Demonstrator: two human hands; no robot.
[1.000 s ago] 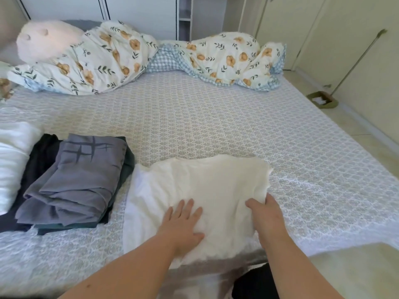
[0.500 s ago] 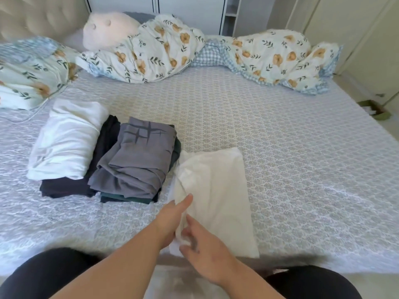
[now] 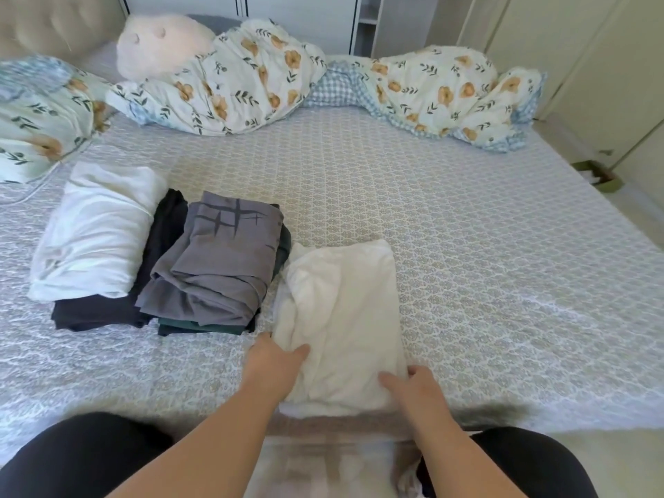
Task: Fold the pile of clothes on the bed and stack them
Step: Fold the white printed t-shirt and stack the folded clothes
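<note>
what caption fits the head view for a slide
Both hands grip a folded white garment beside folded stacks.

You see a white garment (image 3: 345, 318), a grey folded top (image 3: 219, 267) with dark crossed lines, and an orange-flowered duvet (image 3: 244, 80).

Bare forearms, no sleeves; black trousers (image 3: 82, 458) cover both legs.

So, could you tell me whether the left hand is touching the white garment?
Touching. The head view shows the left hand with its thumb lying on the white garment at its near left edge.
</note>
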